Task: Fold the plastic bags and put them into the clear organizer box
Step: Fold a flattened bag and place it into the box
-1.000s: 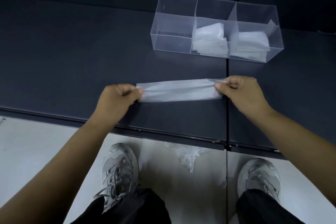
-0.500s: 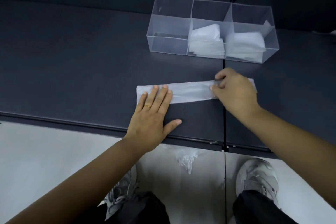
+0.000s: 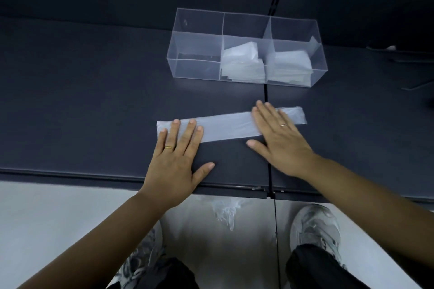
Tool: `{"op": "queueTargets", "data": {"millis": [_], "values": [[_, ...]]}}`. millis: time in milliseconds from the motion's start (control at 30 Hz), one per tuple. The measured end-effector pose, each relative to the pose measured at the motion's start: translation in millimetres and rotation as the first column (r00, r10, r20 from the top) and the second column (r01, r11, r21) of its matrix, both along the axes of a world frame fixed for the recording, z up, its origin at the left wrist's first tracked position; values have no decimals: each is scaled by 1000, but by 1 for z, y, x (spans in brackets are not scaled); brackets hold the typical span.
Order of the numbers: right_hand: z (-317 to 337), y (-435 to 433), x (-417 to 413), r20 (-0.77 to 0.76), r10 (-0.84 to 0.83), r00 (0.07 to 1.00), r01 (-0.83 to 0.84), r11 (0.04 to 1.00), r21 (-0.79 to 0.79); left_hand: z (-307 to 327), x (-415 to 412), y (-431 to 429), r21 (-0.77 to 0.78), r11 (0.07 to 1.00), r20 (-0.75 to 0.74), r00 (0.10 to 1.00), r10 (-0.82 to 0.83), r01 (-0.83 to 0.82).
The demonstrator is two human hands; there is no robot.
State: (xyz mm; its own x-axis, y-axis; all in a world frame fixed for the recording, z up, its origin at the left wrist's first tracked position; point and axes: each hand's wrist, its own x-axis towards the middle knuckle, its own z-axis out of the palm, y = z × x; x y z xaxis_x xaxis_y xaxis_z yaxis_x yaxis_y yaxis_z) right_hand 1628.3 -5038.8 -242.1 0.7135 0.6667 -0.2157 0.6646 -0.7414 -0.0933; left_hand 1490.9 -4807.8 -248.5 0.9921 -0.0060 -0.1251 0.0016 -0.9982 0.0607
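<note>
Both of my hands are flat on the plastic bag [image 3: 225, 128], which lies on the desk [image 3: 94, 101] as one long narrow strip, just on my side of the clear organizer box [image 3: 195, 68] and not touching it. My left hand [image 3: 175, 159] presses the strip's left end with straight, spread fingers. My right hand [image 3: 279, 138] lies open across the right part, with a short tail of film showing beyond it. Neither hand grips anything; they only press down.

The box's left compartment looks empty. The middle one [image 3: 242, 63] and the right one [image 3: 290, 65] each hold a stack of folded bags.

I judge the strip is being smoothed before it is folded end over end. The film is thin and slick, so once I lift a palm the layers may spring apart or slide on the smooth desk. Air trapped inside could puff it up again. The strip lies slightly askew and crosses the seam [image 3: 266, 94] between the desk panels, so an edge could catch there and the next fold come out crooked. A lopsided packet might not sit neatly in a compartment. Another crumpled bag [image 3: 225, 211] shows below the desk's edge.
</note>
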Motion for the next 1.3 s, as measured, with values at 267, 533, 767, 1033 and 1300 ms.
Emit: {"op": "queueTargets", "data": {"millis": [267,533,767,1033,1300], "values": [[13,-51,40,-45,-391,919,376,840,391,2,0,-1,-23,1000,23,1000,2,-1],[24,-49,55,-171,-345,923,385,839,385,2,6,9,-56,998,24,999,-32,33],[51,-73,2,-759,-324,565,747,592,304,19,30,22,-255,962,110,992,-69,95],[111,-69,-51,-974,-57,219,778,612,139,49,9,-110,-640,728,58,960,-275,247],[105,-39,-21,-865,53,499,728,515,452,85,21,-101,-948,-95,-312,946,89,-303]]}}
